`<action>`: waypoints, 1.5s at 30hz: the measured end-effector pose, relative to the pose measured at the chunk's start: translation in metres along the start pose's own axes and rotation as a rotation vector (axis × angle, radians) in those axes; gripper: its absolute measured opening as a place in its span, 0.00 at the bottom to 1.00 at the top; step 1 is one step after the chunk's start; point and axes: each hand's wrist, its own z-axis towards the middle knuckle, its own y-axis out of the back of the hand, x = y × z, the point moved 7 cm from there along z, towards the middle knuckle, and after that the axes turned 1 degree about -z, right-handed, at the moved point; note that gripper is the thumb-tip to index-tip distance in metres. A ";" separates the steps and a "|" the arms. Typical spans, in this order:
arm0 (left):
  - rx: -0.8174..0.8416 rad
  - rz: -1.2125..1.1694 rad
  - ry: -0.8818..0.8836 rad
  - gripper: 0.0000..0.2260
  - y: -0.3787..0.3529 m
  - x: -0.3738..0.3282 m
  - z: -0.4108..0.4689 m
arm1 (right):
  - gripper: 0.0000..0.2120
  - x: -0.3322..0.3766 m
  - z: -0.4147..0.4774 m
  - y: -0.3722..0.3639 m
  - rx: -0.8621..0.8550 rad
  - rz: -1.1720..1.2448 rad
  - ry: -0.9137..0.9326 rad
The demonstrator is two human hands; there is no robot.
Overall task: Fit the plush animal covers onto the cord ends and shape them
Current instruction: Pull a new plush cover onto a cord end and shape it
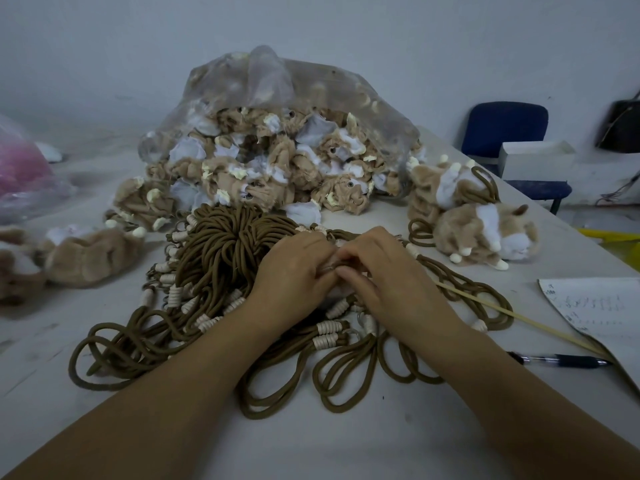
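Just in front of the cord heap (221,244), the left hand (294,268) and right hand (377,268) close their grip on something small, unclear; pushing evenly should seat a cover squarely.

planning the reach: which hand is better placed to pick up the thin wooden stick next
Right, most likely. The thin wooden stick lies on the table just right of the right hand, its near tip almost beside that hand. The left hand would have to cross over the brown cord bundle.
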 end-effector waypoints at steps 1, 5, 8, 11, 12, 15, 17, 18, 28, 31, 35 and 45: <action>0.002 0.004 0.005 0.10 0.000 0.001 0.000 | 0.07 0.000 0.000 0.001 0.004 -0.013 0.009; 0.018 -0.012 0.020 0.05 -0.001 0.003 0.000 | 0.10 0.004 -0.001 0.001 0.042 -0.080 0.050; 0.089 0.005 0.015 0.09 -0.009 0.002 -0.001 | 0.04 0.002 0.000 0.002 0.005 -0.056 0.025; 0.192 0.007 0.095 0.16 -0.017 0.009 -0.001 | 0.02 -0.012 -0.003 0.006 -0.057 0.086 -0.127; 0.211 -0.002 0.137 0.18 -0.019 0.012 -0.001 | 0.01 -0.018 -0.005 0.009 -0.094 0.127 -0.170; 0.212 -0.010 0.222 0.19 -0.018 0.017 -0.003 | 0.01 -0.024 -0.008 0.017 -0.182 0.197 -0.207; 0.173 -0.035 0.243 0.20 -0.014 0.018 -0.004 | 0.02 -0.023 -0.006 0.018 -0.188 0.229 -0.197; 0.138 -0.062 0.257 0.22 -0.010 0.020 -0.005 | 0.02 -0.024 -0.006 0.019 -0.194 0.248 -0.208; -0.117 -0.036 -0.005 0.20 0.004 -0.001 -0.002 | 0.20 -0.032 -0.013 -0.013 0.050 0.640 -0.423; -0.006 -0.095 -0.117 0.24 -0.003 -0.013 -0.003 | 0.10 -0.055 -0.018 -0.011 -0.063 0.741 -0.596; -0.052 -0.165 -0.073 0.13 0.005 -0.012 -0.003 | 0.07 -0.065 -0.020 -0.010 -0.109 0.900 -0.659; 0.169 -0.498 0.429 0.06 -0.008 0.001 -0.002 | 0.05 -0.050 -0.017 0.003 -0.076 0.798 -0.530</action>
